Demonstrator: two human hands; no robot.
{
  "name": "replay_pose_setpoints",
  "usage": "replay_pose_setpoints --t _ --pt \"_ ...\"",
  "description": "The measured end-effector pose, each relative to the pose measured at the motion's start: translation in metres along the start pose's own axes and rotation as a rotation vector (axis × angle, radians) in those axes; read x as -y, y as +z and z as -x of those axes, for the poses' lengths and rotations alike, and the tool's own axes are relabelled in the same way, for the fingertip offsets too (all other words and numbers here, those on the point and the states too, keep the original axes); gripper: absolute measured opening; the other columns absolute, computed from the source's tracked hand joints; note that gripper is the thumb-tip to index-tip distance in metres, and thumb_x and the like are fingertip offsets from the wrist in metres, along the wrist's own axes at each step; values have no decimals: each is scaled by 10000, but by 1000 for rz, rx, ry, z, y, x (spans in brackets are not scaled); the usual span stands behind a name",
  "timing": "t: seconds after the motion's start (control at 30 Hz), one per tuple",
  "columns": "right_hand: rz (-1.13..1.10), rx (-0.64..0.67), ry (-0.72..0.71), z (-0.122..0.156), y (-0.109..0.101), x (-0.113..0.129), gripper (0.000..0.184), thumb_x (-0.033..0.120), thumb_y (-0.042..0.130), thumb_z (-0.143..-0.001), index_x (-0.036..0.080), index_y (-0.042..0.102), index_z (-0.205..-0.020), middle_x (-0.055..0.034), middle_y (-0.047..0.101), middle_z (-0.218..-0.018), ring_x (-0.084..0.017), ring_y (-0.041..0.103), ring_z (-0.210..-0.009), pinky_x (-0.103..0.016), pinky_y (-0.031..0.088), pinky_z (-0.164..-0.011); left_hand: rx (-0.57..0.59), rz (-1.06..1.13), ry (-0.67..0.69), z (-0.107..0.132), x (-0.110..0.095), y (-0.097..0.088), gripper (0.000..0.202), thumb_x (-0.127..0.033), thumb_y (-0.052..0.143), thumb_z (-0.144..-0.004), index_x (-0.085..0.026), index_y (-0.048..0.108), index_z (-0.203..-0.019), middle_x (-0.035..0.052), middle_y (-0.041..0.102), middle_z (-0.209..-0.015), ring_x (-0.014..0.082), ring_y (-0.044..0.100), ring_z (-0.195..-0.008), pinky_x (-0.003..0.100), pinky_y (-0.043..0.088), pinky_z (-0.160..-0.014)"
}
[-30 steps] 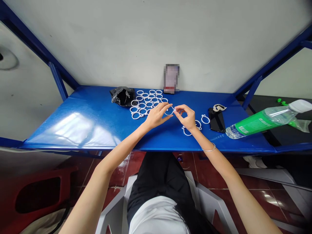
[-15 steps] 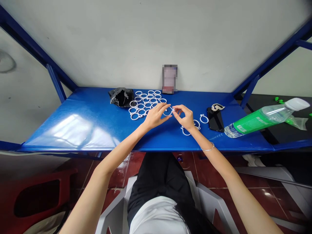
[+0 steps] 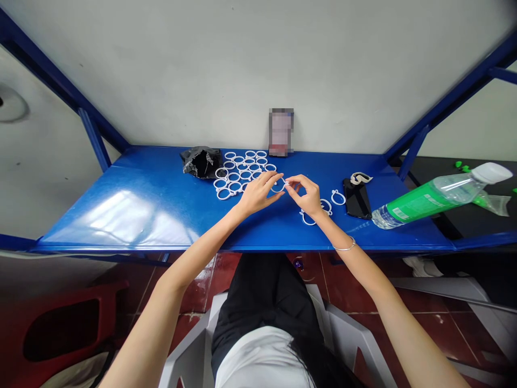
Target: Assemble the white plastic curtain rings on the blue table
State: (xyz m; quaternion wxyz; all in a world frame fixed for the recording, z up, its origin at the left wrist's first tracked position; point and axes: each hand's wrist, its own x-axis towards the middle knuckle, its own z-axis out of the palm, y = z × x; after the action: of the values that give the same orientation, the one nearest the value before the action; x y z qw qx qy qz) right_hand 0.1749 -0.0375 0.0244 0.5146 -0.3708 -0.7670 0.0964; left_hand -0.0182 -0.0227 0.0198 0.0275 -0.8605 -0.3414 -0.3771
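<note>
- Pale grey wall (image 3: 181,81) stands behind the glossy blue surface (image 3: 258,234) I sit at, with a blurred-out upright panel (image 3: 281,129) leaning against it.
- My hands are close together over the middle of the surface, both on one white plastic ring (image 3: 278,191).
- My left hand (image 3: 260,193) spans that ring, fingers on the far side and thumb on the near side; my right hand (image 3: 305,195) pinches the small tabbed end between thumb and forefinger.
- Hardly anything has changed over the last second: both hands keep the same pose, and the other rings lie as they did. I take this to mean that I am still busy with the ring's fastening; whether it is closed, I cannot tell.
- Beyond my left hand lies a cluster of white rings (image 3: 244,171), next to a torn black plastic bag (image 3: 189,161).
- Near my right wrist, below a thin bracelet-free stretch of forearm, sit a few loose rings (image 3: 309,223), partly hidden, with a single knobbed ring (image 3: 338,204) beside them.
- Farther right are a black smartphone (image 3: 357,202) and a green-labelled bottle (image 3: 420,202).
</note>
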Motion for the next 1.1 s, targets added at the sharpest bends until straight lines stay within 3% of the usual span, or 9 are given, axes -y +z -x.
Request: replay_pose_setpoints --t 0.5,1.1 --pt "-17 -7 -24 0 0 3 159 366 583 -949 233 667 -964 -38 716 -868 -167 666 -727 -292 556 -604 40 65 -50 2 -2 0 405 -323 568 -951 -163 535 -1321 142 615 -1305 228 608 -1210 295 574 -887" --pt "-39 -48 -78 -1 -1 5 105 321 609 -940 236 669 -926 -34 717 -860 -164 671 -742 -282 550 -607 -58 67 49 1 1 -2 343 -381 585 -942 -173 598 -1215 122 672 -1103 211 652 -1023 315 561 -820"
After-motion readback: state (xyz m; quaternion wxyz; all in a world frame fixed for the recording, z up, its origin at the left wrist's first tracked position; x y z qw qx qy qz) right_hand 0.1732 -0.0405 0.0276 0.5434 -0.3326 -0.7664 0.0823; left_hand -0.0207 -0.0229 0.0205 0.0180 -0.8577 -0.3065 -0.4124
